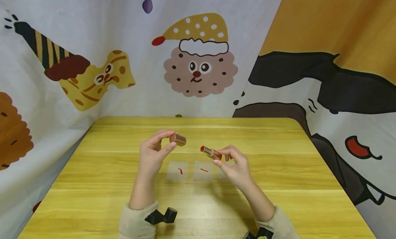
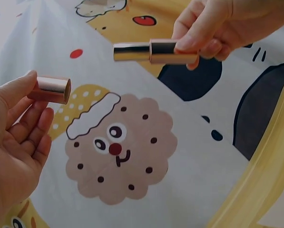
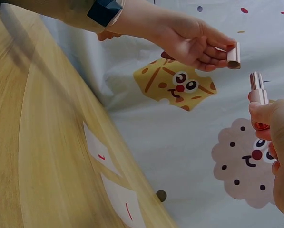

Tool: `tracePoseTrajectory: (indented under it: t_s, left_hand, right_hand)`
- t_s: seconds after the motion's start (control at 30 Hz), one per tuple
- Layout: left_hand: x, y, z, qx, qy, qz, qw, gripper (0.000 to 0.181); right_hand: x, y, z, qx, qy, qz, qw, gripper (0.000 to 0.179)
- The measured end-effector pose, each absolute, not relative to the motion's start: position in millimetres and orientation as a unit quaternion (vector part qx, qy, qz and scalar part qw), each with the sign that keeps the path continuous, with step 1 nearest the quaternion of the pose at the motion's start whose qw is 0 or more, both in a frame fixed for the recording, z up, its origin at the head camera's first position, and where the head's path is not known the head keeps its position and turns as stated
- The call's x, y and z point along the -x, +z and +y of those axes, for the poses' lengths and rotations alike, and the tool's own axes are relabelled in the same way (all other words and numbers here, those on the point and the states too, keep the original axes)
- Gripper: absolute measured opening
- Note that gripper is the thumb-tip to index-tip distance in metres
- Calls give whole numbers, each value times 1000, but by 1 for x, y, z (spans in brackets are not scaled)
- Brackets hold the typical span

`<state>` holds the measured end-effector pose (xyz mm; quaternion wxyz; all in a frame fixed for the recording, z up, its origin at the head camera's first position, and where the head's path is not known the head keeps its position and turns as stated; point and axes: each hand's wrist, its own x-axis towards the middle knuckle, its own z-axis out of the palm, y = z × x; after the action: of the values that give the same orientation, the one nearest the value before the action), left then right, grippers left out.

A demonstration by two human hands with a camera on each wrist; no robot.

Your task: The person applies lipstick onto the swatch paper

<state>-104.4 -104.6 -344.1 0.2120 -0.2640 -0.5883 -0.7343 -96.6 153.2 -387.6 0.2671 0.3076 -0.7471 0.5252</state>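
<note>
A rose-gold lipstick cap (image 1: 178, 139) is pinched between thumb and fingers of my left hand (image 1: 153, 151). Its hollow mouth shows in the right wrist view. My right hand (image 1: 236, 166) grips the lipstick (image 1: 211, 152) by its base, with the bare inner tube pointing left toward the cap. Red colour shows at the tube's end in the head view. Cap and lipstick are apart, both held above the table. Below them lie white paper squares: the left paper (image 1: 173, 176) and the middle paper (image 1: 202, 176) each bear a short red stroke.
A third paper (image 1: 223, 177) is partly covered by my right hand. The wooden table (image 1: 123, 184) stretches out under both arms. Behind it hangs a white curtain (image 1: 130, 22) with cartoon prints. Black devices (image 1: 162, 216) are strapped at both sleeves.
</note>
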Motion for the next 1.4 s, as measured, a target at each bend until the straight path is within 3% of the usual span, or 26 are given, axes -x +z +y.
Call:
tracePoseTrajectory:
  t_s: [0.5, 0.77, 1.07, 1.4]
  left_hand:
    - [98, -339, -85, 321, -732, -565, 203, 28]
    - [96, -340, -79, 331, -725, -572, 195, 30]
    - [96, -342, -76, 332, -724, -576, 184, 33]
    - [97, -346, -72, 322, -720, -590, 172, 35]
  right_hand:
    - [96, -387, 153, -301, 525, -752, 262, 34]
    - [83, -364, 145, -307, 523, -749, 267, 34]
    - [95, -387, 153, -301, 527, -751, 259, 34]
    - [95, -388, 153, -306, 526, -750, 260, 35]
